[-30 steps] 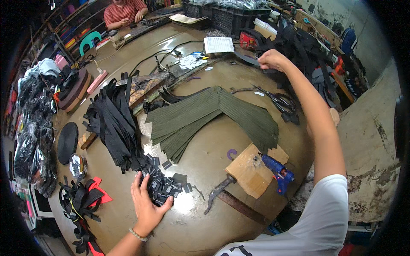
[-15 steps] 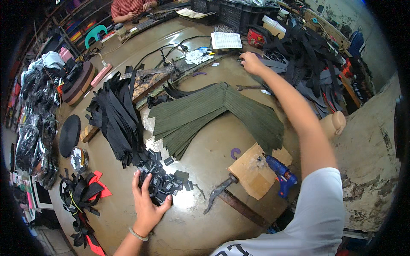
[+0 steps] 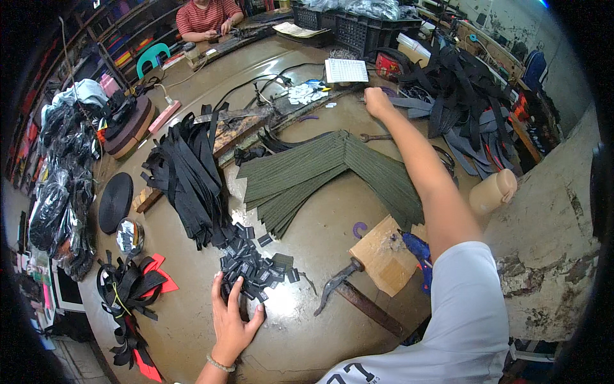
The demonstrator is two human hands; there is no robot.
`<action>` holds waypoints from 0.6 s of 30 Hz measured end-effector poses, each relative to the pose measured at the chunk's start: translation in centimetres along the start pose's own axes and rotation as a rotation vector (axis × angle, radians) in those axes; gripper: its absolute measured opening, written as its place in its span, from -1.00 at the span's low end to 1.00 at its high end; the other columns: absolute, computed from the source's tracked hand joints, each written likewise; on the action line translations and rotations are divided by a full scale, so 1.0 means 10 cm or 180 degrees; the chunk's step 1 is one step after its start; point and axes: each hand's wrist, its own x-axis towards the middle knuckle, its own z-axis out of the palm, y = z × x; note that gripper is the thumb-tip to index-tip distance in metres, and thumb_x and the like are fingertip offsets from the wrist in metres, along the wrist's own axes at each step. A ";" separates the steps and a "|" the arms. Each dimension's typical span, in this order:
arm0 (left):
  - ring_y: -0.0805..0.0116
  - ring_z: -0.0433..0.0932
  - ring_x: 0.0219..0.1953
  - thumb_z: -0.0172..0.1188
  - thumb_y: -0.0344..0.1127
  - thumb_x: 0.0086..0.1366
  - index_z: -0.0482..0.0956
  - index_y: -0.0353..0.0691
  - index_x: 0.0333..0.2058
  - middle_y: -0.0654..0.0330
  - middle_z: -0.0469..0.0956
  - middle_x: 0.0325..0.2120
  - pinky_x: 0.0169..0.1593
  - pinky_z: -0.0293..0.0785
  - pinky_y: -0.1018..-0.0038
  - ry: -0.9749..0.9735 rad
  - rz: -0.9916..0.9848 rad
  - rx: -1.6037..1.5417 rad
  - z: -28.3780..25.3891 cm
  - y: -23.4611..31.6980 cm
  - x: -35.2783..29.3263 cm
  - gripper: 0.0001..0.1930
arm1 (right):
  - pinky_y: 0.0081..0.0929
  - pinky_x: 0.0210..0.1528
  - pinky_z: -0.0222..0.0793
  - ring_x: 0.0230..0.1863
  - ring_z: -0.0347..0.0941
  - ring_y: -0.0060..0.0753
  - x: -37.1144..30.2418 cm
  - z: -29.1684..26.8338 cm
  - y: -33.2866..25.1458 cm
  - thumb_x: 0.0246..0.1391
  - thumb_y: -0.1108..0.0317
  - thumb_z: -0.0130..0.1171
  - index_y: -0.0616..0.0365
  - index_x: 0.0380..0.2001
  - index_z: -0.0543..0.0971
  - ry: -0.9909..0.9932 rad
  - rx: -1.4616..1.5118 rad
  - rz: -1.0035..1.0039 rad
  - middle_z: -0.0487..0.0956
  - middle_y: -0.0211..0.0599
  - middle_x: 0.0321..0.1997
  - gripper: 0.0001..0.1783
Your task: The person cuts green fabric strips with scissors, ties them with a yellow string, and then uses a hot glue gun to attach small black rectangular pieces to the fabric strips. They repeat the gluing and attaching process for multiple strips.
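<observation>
My left hand (image 3: 235, 325) rests at the near edge of a heap of small black fabric labels (image 3: 251, 259). Its fingers are spread, with the fingertips touching or almost touching the nearest pieces. At the far side of the table, my right hand (image 3: 378, 104) has its fingers curled closed; whatever they hold, if anything, is hidden. Beyond that hand lies a white printed sheet (image 3: 346, 70). Between my two hands a fan of olive-green webbing strips (image 3: 307, 176) is laid out. A bundle of black straps (image 3: 185, 179) lies left of it.
A hammer (image 3: 368, 308), a cardboard piece (image 3: 385, 256) and a blue glue gun (image 3: 419, 256) lie near my right arm. Black and grey straps (image 3: 457, 96) pile up at far right, behind a beige mug (image 3: 492, 192). Across the table a person in a striped shirt (image 3: 208, 18) works.
The view has shifted slightly. My right hand's fingers, reaching out before, are now curled in. My left hand has drawn back a little from the middle of the labels, its fingers still spread.
</observation>
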 end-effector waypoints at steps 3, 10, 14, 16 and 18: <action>-0.28 0.13 0.29 0.35 -0.22 0.05 0.31 -0.23 0.19 -0.24 0.04 0.27 0.31 0.14 0.04 0.0095 0.0029 -0.0084 -0.01 -0.01 0.02 -0.29 | -0.01 -0.07 0.47 -0.11 0.53 0.21 -0.03 -0.17 -0.03 0.03 0.48 0.09 0.28 -0.33 0.60 0.0295 0.0322 -0.0303 0.58 0.21 -0.23 -0.84; -0.18 0.15 0.30 0.32 -0.26 0.07 0.33 -0.23 0.18 -0.15 0.02 0.29 0.32 0.16 0.10 0.0361 -0.0051 -0.0528 -0.02 -0.09 0.00 -0.33 | -0.22 -0.10 0.45 -0.20 0.57 0.01 -0.37 -1.10 -0.69 0.08 0.33 0.19 0.24 -0.32 0.63 0.0634 0.0814 -0.1440 0.63 0.02 -0.30 -0.81; -0.16 0.15 0.30 0.31 -0.26 0.09 0.33 -0.20 0.18 -0.13 0.03 0.29 0.31 0.18 0.13 0.0379 -0.0085 -0.0534 0.00 -0.09 -0.01 -0.35 | -0.24 -0.07 0.44 -0.18 0.55 -0.06 -1.20 -1.39 -1.60 0.10 0.33 0.16 0.22 -0.30 0.63 0.0196 0.1814 -0.2420 0.63 -0.09 -0.26 -0.80; -0.14 0.14 0.31 0.30 -0.27 0.11 0.34 -0.20 0.18 -0.12 0.03 0.29 0.33 0.15 0.13 0.0400 -0.0039 -0.0556 0.00 -0.09 -0.01 -0.36 | -0.19 -0.07 0.45 -0.21 0.55 -0.02 -1.68 -1.35 -2.03 0.06 0.32 0.18 0.21 -0.30 0.64 -0.0299 0.2273 -0.3182 0.60 -0.03 -0.25 -0.79; -0.12 0.12 0.32 0.30 -0.28 0.11 0.34 -0.21 0.18 -0.10 0.03 0.28 0.34 0.12 0.13 0.0476 -0.0004 -0.0627 0.00 -0.08 -0.01 -0.37 | -0.23 -0.10 0.46 -0.22 0.54 -0.08 -2.16 -1.20 -2.42 0.08 0.37 0.18 0.20 -0.30 0.63 -0.1021 0.2372 -0.3320 0.58 -0.07 -0.31 -0.84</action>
